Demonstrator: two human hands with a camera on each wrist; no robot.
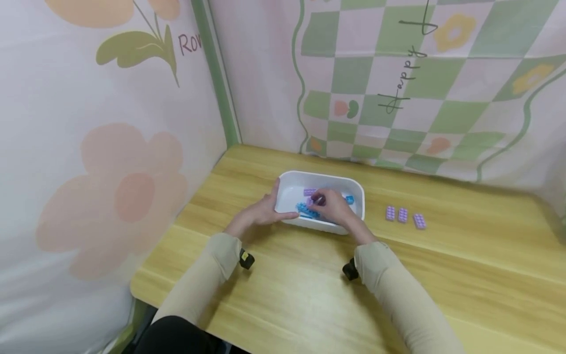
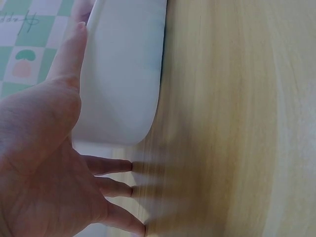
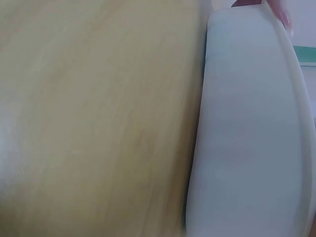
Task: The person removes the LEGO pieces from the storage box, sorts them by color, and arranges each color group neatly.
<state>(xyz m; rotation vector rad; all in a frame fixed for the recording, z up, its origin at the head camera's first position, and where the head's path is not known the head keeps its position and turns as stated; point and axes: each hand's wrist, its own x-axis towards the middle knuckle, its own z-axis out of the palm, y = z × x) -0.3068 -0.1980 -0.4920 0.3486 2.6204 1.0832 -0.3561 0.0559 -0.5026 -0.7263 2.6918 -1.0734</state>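
A white plastic box point(image 1: 357, 216) sits on the table with blue toy building bricks point(image 1: 305, 210) and a purple brick point(image 1: 309, 192) inside. My left hand point(image 1: 264, 210) is at its left end, the thumb along the near rim. In the left wrist view the fingers point(image 2: 114, 186) stretch out straight and spread beside the end wall. Reaching down into the box, my right hand point(image 1: 332, 206) pinches another purple building brick point(image 1: 310, 202) over the blue ones. The right wrist view shows mostly the outer wall of the box point(image 3: 252, 123), with the right hand out of sight there.
Three purple studded bricks point(image 1: 403, 215) stand in a loose row on the wooden table point(image 1: 292, 290), right of the box. One more blue piece point(image 1: 350, 199) lies near the box's right end. Printed curtains point(image 1: 353, 73) hang behind and to the left of the table.
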